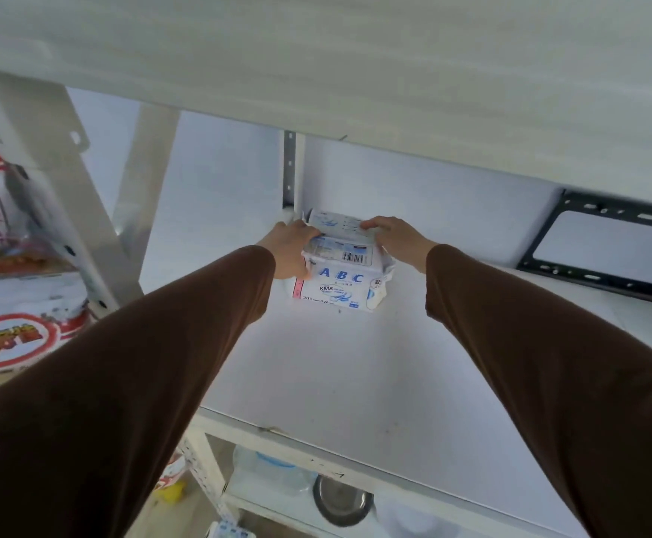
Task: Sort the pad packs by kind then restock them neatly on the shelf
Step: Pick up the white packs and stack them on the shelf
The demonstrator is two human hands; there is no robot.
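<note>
- Both arms stretch forward, sleeved in brown to the wrists, and converge on the white pad pack (341, 266) deep on the shelf.
- The left hand (289, 248) grips the pack's left side, its fingers curled over the upper left corner and its thumb low on that side.
- The right hand (396, 236) holds the pack's right side, its fingers bent over the top right edge, wrist angled inward toward the pack.
</note>
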